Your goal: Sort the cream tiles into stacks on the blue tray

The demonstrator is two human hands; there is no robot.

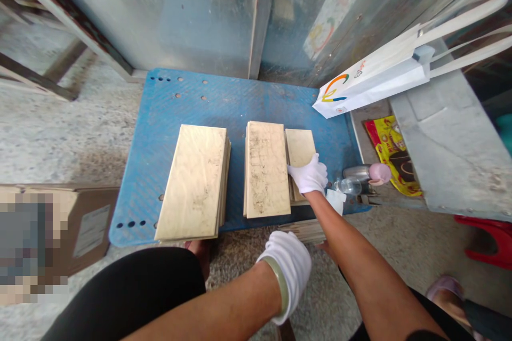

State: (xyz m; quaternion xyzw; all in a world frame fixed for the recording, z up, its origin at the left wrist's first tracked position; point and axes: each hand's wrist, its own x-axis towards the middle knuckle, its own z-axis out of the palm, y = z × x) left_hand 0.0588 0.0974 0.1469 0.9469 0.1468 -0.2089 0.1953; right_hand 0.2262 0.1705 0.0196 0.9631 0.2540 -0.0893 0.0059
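Three stacks of beige tiles lie on a blue platform (176,112): a left stack (194,186), a middle stack (266,168) and a lower right stack (299,148). My right hand (309,175), in a white glove, rests on the near end of the right stack, its fingers curled against the edge of the middle stack. My left hand (288,265), also gloved, with a green bangle at the wrist, hangs below the platform's front edge near more tiles (306,230) on the floor; its fingers are bent down and hidden.
A white paper bag (372,80) hangs at the right above a grey ledge (448,149). A pink-capped flask (368,173), a clear bottle (348,186) and a yellow-red packet (390,152) lie beside the platform. A cardboard box (88,229) stands left, a red stool (492,240) right.
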